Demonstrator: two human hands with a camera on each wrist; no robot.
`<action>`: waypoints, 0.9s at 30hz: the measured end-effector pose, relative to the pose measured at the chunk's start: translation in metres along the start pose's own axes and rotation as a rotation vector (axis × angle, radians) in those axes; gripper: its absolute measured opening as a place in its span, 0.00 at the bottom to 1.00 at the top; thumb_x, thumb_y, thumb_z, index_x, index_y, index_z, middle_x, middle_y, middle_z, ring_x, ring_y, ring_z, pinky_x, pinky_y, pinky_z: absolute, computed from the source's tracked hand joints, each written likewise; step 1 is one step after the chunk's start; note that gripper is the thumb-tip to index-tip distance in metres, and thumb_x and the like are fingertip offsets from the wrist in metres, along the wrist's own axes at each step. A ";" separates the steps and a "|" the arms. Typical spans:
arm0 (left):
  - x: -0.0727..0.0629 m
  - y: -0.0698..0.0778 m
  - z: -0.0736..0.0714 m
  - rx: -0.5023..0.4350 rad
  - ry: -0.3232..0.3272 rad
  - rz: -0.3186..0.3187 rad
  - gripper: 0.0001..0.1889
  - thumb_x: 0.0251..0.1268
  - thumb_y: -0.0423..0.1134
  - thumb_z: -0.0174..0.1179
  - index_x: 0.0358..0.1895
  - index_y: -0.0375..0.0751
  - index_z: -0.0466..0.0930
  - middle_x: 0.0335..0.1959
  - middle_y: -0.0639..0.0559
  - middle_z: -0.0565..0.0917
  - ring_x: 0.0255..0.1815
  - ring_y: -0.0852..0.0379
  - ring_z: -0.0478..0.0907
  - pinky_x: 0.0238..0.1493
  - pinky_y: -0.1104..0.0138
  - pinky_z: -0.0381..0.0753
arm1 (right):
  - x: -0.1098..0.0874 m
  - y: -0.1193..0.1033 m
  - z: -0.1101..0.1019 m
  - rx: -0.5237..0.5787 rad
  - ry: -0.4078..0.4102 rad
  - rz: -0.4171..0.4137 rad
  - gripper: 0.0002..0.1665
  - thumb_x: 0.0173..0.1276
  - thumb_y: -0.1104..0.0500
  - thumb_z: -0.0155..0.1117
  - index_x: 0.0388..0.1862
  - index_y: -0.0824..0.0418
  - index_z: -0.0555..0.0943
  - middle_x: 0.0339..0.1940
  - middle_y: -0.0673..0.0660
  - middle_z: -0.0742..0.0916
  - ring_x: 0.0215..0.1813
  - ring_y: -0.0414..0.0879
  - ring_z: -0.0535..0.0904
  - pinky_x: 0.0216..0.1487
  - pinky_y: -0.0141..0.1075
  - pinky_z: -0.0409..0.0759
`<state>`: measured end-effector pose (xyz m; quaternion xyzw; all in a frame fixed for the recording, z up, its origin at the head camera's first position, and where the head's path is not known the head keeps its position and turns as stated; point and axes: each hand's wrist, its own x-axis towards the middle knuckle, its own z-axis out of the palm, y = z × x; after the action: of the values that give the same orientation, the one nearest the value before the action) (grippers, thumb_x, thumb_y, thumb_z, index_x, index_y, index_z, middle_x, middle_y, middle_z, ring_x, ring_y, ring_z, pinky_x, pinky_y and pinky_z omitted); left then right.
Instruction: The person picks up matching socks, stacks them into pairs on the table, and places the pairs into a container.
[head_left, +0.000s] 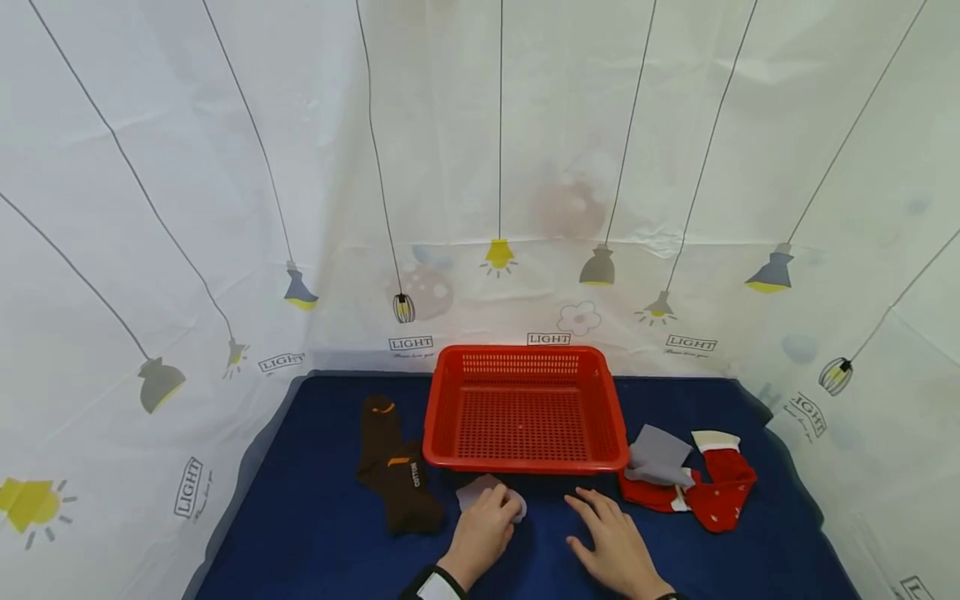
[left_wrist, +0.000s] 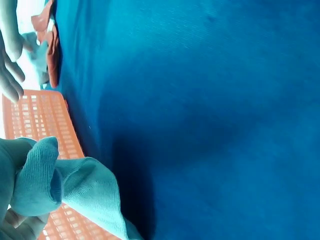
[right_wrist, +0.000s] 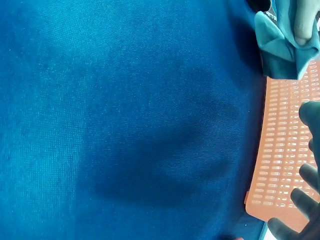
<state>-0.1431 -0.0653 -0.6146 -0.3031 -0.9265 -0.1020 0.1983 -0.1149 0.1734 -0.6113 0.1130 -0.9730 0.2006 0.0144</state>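
Left hand (head_left: pixel 482 527) pinching pale gray sock (head_left: pixel 471 492); right hand (head_left: pixel 617 543) spread, empty. Best support the sock two-handed before any lift.

From where I stood, a person's left hand (head_left: pixel 480 533) pinched a pale grey sock (head_left: pixel 470 492) just in front of a red basket (head_left: pixel 525 465). The right hand (head_left: pixel 617 550) lay apart from it, fingers spread. Left of the basket lay brown socks (head_left: pixel 411 500), overlapping; to its right, a grey sock (head_left: pixel 658 454) lay partly over red-and-white socks (head_left: pixel 722 496). Dark blue cloth (head_left: pixel 300 517) lay beneath; behind hung a white sheet (head_left: pixel 442 125) printed with lamps.
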 end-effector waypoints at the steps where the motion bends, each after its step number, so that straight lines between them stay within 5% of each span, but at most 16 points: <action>1: 0.002 0.002 0.001 0.008 -0.005 0.011 0.16 0.51 0.37 0.79 0.38 0.52 0.81 0.36 0.57 0.79 0.34 0.61 0.76 0.30 0.73 0.76 | -0.001 0.001 0.000 0.001 0.005 -0.003 0.36 0.62 0.50 0.79 0.69 0.52 0.80 0.70 0.58 0.83 0.69 0.61 0.79 0.60 0.61 0.81; 7: 0.017 0.018 0.003 0.026 -0.031 0.081 0.13 0.53 0.39 0.78 0.39 0.54 0.84 0.36 0.58 0.79 0.33 0.64 0.76 0.30 0.76 0.75 | -0.004 0.005 0.000 0.018 0.021 -0.005 0.35 0.62 0.51 0.79 0.69 0.52 0.81 0.69 0.59 0.84 0.68 0.61 0.80 0.59 0.61 0.81; 18: 0.042 0.043 0.001 0.051 0.021 0.232 0.13 0.55 0.43 0.78 0.43 0.56 0.87 0.39 0.60 0.81 0.36 0.66 0.79 0.33 0.79 0.76 | -0.008 0.018 -0.004 0.003 0.031 0.048 0.34 0.62 0.51 0.79 0.68 0.53 0.81 0.70 0.59 0.83 0.69 0.61 0.80 0.57 0.61 0.82; 27: 0.036 0.038 0.007 0.044 -0.018 0.246 0.12 0.55 0.42 0.78 0.40 0.56 0.86 0.39 0.60 0.81 0.36 0.66 0.78 0.37 0.78 0.77 | -0.009 0.026 -0.003 0.002 0.056 0.038 0.34 0.62 0.52 0.78 0.67 0.53 0.82 0.69 0.59 0.83 0.68 0.61 0.81 0.56 0.62 0.82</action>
<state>-0.1491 -0.0142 -0.6027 -0.4112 -0.8859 -0.0537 0.2077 -0.1121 0.1997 -0.6197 0.0889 -0.9740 0.2050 0.0376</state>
